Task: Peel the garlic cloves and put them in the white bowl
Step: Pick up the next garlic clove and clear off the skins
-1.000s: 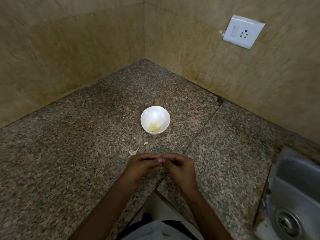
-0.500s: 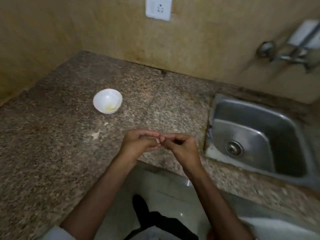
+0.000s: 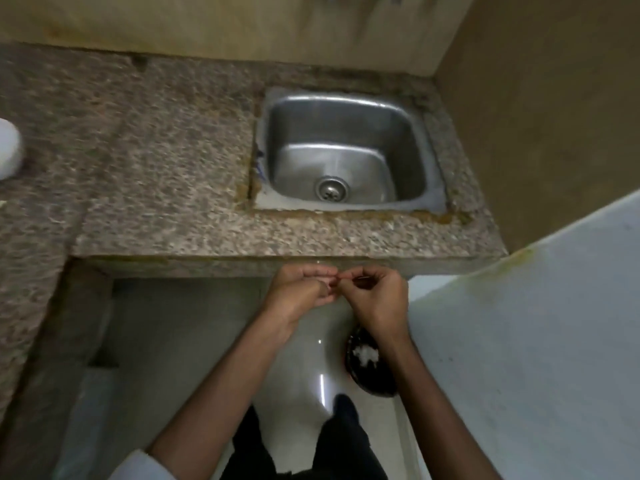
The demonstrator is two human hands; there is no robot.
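Both hands pinch one garlic clove [image 3: 334,280]
Curled fingers [image 3: 317,271] of the left hand [image 3: 298,294] and right hand [image 3: 377,297] meet on the tiny clove, just off the tabletop [image 3: 166,168] front edge, above the floor [image 3: 194,341]; the sink [image 3: 410,150] lies beyond, the white bowl [image 3: 8,147] far left.

Counter [image 3: 166,168] was that speckled brown-grey granite, sink [image 3: 346,133] plain silver steel, bowl [image 3: 8,147] white. Wall [image 3: 207,26] was blotchy beige, floor [image 3: 194,341] glossy white. Trousers [image 3: 343,438] black, sleeve [image 3: 138,465] white, and the panel [image 3: 536,341] on the right was pale grey-blue with a yellowish smear.
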